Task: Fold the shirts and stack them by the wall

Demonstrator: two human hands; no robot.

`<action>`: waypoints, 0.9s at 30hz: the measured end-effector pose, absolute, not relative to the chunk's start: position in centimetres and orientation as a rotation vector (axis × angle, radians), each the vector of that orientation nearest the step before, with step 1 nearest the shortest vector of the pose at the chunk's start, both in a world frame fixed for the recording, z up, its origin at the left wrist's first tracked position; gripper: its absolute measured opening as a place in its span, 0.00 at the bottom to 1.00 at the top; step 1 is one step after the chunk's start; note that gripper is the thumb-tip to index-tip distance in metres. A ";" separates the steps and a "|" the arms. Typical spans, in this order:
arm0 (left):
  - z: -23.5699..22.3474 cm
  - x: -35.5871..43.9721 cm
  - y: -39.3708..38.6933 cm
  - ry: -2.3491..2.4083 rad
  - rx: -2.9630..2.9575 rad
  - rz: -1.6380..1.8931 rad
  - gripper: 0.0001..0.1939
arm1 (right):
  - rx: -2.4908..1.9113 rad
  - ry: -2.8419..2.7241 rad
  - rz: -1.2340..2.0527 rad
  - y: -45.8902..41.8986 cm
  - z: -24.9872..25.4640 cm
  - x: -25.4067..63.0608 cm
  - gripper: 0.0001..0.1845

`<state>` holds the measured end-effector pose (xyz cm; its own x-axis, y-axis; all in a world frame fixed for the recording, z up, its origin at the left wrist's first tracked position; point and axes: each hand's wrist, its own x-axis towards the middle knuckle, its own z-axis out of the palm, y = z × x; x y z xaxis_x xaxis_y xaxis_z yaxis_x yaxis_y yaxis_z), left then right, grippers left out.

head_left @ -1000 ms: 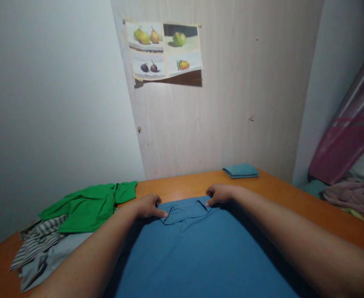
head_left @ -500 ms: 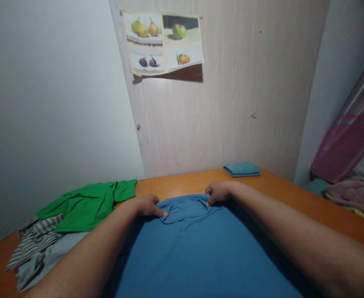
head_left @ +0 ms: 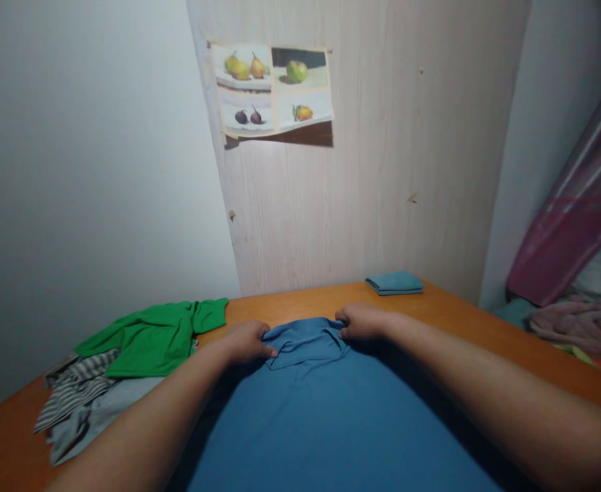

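A blue shirt (head_left: pixel 321 417) lies spread over the table in front of me, its collar end pointing away. My left hand (head_left: pixel 248 342) pinches the cloth at the left side of the neckline, thumb on top. On the opposite side of the neckline, my right hand (head_left: pixel 356 322) grips the fabric, with its fingers curled over the far edge. Between both hands the neck opening sags in loose folds, and the far edge bulges up a little. The shirt's near end runs out of the bottom of the view.
A green shirt (head_left: pixel 151 342) lies on a striped garment (head_left: pixel 78 389) and grey cloth (head_left: pixel 95 413) at the left of the orange table (head_left: pixel 300 298). A folded teal cloth (head_left: pixel 395 282) sits at the back right. Bedding (head_left: pixel 582 328) is heaped at far right.
The far edge of the neckline, nearly straight before, has risen into a rounded bulge and the neck cloth has wrinkled. My hands keep their grip and stay almost in place.
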<state>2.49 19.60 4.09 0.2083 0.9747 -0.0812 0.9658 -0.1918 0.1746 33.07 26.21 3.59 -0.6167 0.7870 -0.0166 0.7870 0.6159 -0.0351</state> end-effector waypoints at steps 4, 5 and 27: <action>4.5 2.9 16.8 1.937 2.426 0.170 0.15 | -1.275 -2.747 -0.171 23.3 4.6 33.8 0.12; 4.6 3.0 16.0 1.956 2.490 0.197 0.15 | -1.253 -2.736 -0.220 22.6 4.8 34.0 0.12; 1.7 6.0 -1.5 1.595 3.389 0.297 0.15 | -0.822 -2.620 -0.502 5.9 -0.5 40.4 0.20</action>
<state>6.05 -1.50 1.71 0.6615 0.6497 0.3745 0.7409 -0.4892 -0.4601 40.39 5.89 -0.48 -0.7712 0.4740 0.4250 0.5975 0.7693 0.2262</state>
